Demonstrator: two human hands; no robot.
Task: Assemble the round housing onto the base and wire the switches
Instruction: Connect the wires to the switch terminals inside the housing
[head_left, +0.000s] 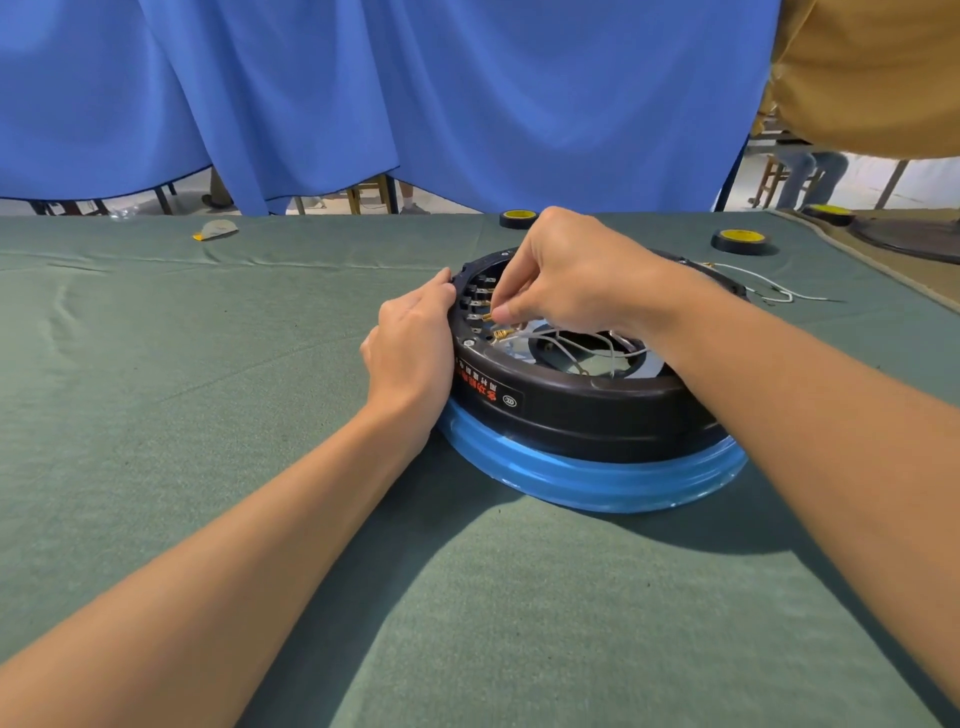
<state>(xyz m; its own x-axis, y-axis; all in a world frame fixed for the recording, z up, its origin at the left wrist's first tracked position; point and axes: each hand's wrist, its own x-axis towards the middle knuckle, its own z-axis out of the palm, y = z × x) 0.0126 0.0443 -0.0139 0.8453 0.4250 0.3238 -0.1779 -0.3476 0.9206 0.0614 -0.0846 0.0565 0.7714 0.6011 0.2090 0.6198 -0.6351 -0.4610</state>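
My right hand (566, 275) pinches a small, stiff brass terminal (490, 316) on limp white wire (571, 344) beside the switch tabs (480, 293), while my left hand (410, 353) presses, loosely open, against the rigid round housing (597, 410) seated on the base (597, 480) below, so I judge the terminal, not the wire, the place to grip.

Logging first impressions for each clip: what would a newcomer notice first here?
The round black housing sitting on a blue base, right of centre on the green table, draws the eye first. The right hand pinches a brass connector at the switches inside its left wall, while the left hand presses against the outside of that wall. Behind the table hangs a big blue curtain.
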